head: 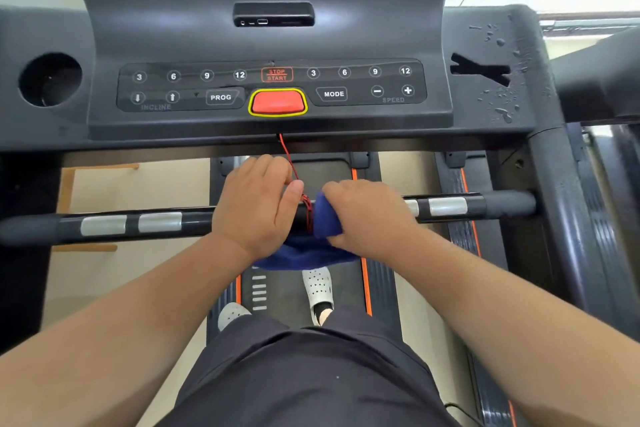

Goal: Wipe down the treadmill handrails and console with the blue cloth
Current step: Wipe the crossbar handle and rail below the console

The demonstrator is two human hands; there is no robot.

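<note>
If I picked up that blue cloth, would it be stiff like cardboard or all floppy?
Probably floppy: the soft blue cloth sags under the black handrail bar and bunches up in the right hand. Being limp, it likely won't roll and seems light.

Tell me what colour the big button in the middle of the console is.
The button is red with a yellow rim; head view.
</note>
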